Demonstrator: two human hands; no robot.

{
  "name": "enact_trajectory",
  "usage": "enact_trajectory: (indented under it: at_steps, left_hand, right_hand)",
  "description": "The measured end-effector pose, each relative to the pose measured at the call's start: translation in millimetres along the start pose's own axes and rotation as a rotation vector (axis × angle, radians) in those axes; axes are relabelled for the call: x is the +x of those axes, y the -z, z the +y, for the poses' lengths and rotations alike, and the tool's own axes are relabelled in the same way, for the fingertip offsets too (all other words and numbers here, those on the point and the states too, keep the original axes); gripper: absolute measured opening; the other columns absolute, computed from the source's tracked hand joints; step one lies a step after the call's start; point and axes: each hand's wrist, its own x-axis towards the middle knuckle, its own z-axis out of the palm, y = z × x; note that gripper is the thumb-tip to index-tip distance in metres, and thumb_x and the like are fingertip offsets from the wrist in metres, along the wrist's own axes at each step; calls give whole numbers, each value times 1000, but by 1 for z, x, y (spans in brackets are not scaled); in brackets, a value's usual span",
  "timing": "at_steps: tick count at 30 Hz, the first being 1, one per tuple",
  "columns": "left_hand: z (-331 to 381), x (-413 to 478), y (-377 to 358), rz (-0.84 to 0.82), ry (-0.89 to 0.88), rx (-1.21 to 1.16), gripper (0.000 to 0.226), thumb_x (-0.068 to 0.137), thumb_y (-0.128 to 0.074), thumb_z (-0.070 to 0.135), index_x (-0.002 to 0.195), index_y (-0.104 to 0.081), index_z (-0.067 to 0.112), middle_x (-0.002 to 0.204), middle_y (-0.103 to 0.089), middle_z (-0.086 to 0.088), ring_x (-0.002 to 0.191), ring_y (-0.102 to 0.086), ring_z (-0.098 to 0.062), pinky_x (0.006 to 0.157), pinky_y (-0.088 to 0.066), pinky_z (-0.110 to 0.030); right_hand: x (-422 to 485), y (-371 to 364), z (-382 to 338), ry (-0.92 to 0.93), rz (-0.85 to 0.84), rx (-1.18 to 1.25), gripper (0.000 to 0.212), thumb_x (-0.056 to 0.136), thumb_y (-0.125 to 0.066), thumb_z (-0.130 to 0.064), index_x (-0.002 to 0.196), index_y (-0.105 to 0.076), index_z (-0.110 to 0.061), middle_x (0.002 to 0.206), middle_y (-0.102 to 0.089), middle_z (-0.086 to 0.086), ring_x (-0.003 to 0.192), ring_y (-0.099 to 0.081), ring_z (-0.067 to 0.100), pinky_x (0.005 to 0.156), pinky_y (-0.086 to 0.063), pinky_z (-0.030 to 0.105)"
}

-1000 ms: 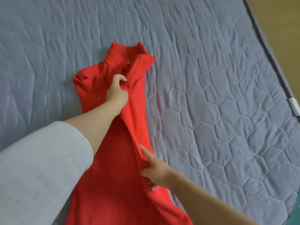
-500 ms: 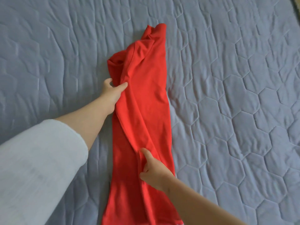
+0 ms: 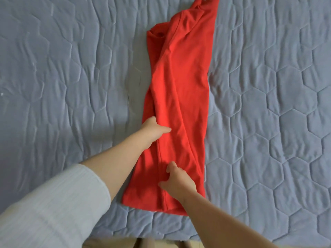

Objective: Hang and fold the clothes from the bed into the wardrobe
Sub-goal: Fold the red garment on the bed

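On the quilted bed [image 3: 71,86], a red garment [image 3: 186,97] lies folded lengthwise into a narrow strip. The left hand [image 3: 154,129] grips its left edge, and the right hand [image 3: 179,181] pinches a seam near the hem with curled fingers [image 3: 172,167]. Crosswise folds and the trip to the wardrobe seem left to do; no label or writing is readable.

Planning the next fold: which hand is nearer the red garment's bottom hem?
Right. The right hand grips the red garment just above its hem; the left hand holds the left edge farther up, around mid-length.
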Motion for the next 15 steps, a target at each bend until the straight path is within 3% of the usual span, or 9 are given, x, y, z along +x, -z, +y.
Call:
enact_trajectory:
  at_steps: [4,6,8,10,12,14,15]
  left_hand:
    - [-49,-38,-8,-189,105,88,6,90,-57,15,92,-51,15,99,-59,-7,94,-59,-24,82,-51,-36]
    - [-70,-50,-5,-171,89,-18,4,95,-48,13,93,-50,17,99,-59,-9,91,-59,-25,85,-52,-39]
    - [-86,-56,3,0,9,-154,11,97,-42,10,100,-50,16,97,-59,-8,90,-57,-23,88,-50,-40]
    - [-97,-61,13,291,-98,-193,15,97,-41,8,106,-53,12,93,-57,-2,88,-52,-18,82,-46,-28]
    - [-106,-69,19,418,-103,-261,20,97,-44,15,115,-52,12,95,-53,1,81,-51,-15,74,-43,-23]
    - [-115,-76,20,268,-29,-265,24,93,-53,26,115,-45,21,96,-51,3,75,-49,-7,69,-41,-15]
    - [-119,-79,18,138,25,-178,34,89,-60,29,116,-42,23,99,-52,4,80,-52,-7,74,-40,-16]
  right_hand:
    - [-10,-11,8,16,22,216,29,80,-62,-25,105,-49,-19,90,-59,-2,87,-59,21,73,-44,29]
    - [-19,-11,14,40,76,260,18,82,-59,-22,100,-54,-20,75,-54,-10,70,-54,12,63,-42,18]
    - [-29,-8,18,40,135,321,8,84,-57,-18,88,-53,-24,69,-50,-15,62,-51,7,53,-37,10]
    - [-37,-7,22,25,160,372,18,84,-55,-16,75,-48,-30,66,-51,-12,63,-54,14,56,-41,18]
    - [-45,-4,26,4,163,376,21,83,-53,-15,70,-46,-29,65,-52,-11,61,-53,13,55,-41,18]
    - [-50,-3,32,-19,174,360,18,83,-53,-15,71,-47,-28,66,-52,-12,58,-48,6,49,-36,14]
    - [-51,-2,35,-36,176,346,15,83,-53,-16,75,-48,-27,68,-51,-12,59,-48,6,51,-36,17]
